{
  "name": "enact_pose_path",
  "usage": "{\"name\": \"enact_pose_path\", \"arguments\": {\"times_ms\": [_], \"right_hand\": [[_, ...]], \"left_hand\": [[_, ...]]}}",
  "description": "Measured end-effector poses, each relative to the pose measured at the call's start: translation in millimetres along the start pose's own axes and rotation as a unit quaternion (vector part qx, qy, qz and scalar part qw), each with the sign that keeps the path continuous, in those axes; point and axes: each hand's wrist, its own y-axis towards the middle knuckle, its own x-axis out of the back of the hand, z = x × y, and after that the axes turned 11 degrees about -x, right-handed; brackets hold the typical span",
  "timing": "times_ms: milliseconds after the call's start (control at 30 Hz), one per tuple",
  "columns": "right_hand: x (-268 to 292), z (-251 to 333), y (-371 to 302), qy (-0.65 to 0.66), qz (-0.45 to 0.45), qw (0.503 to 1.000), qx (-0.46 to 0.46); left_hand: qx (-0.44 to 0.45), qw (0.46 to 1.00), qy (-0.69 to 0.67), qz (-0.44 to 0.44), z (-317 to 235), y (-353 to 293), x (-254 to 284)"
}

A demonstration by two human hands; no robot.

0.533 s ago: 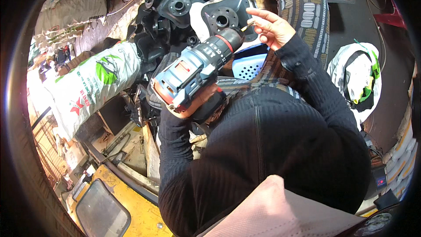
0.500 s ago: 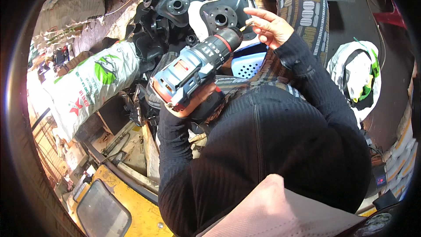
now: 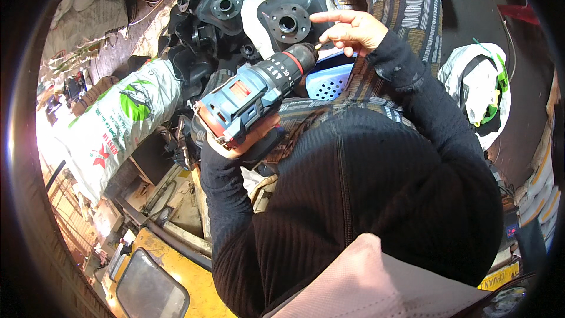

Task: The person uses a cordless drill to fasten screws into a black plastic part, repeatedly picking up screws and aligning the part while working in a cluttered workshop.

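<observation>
A blue and black cordless drill (image 3: 247, 97) with a red ring round its front points up and to the right over my lap. My left hand (image 3: 250, 138) wraps its handle, which lies mostly hidden beneath the body. Near the chuck is my right hand (image 3: 356, 30), its index finger stretched out while the thumb and another finger pinch a small brass-coloured piece (image 3: 318, 46) at the drill's tip. Just beyond the tip sits a dark metal part with a round, holed hub (image 3: 288, 25), on a white wrapping (image 3: 253, 22).
Several similar dark hubbed parts (image 3: 226, 5) are heaped at the far side. A blue perforated plastic piece (image 3: 329, 84) shows past my lap. White printed sacks stand left (image 3: 126, 121) and right (image 3: 479, 91). A yellow machine panel (image 3: 153, 247) lies at lower left.
The drill and my left hand have shifted slightly left and down in the picture. My right hand stays by the drill's tip. The surroundings have shifted slightly in view.
</observation>
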Motion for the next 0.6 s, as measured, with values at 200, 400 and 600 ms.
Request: {"name": "enact_pose_path", "arguments": {"times_ms": [200, 400, 600], "right_hand": [[4.2, -17.4, 26.2, 0.069, -0.038, 0.997, 0.02], [2.7, -64.6, 75.7, 0.074, -0.327, 0.942, -0.035], [-1.2, -83.2, 105.3, 0.084, -0.302, 0.95, 0.018]], "left_hand": [[-0.076, 0.988, 0.136, 0.014, 8.3, 15.9, 10.8], [0.048, 0.995, 0.075, 0.034, 46.3, 47.8, 10.0], [0.0, 0.995, 0.087, 0.059, 72.4, 79.1, 0.6]]}}
